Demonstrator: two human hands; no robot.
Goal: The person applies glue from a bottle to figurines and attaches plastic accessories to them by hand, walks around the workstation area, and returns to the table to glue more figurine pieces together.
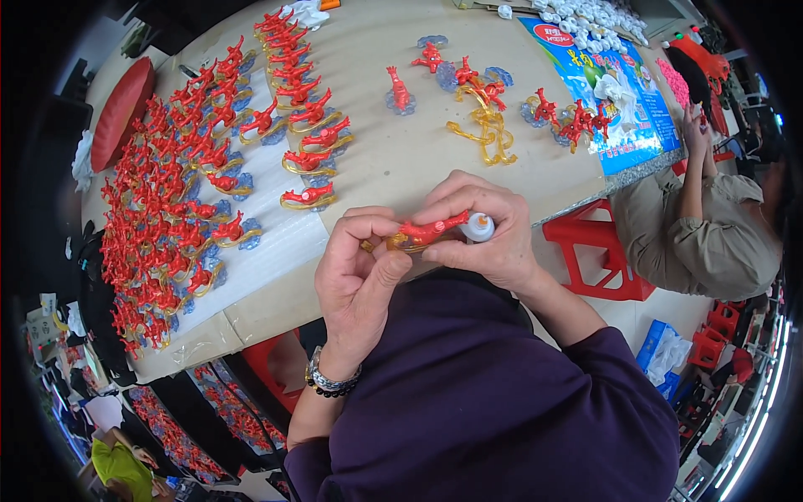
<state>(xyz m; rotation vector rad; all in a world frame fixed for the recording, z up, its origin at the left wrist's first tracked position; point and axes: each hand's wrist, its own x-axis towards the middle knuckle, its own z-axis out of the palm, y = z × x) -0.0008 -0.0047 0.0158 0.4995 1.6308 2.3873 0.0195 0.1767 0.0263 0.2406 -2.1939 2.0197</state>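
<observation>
Close to my body, just off the table's front edge, a small red figurine (432, 232) with an amber, ribbon-like plastic part is pinched between both hands. My left hand (353, 272) has thumb and forefinger closed at its left end. My right hand (506, 224) grips its right end and also keeps a small white squeeze bottle (478, 227) with an orange tip against the palm. Fingers cover part of the figurine's underside. Beyond my hands lie loose amber ribbon pieces (489, 134) and a red figurine on a blue-grey base (400, 92).
Rows of red figurines (196, 167) on blue-grey bases crowd the left of the table. A red tray (123, 115) stands behind them. Several figurines (577, 123) rest near a blue printed sheet (611, 92). On the right are a red stool (598, 255) and a seated person (703, 226).
</observation>
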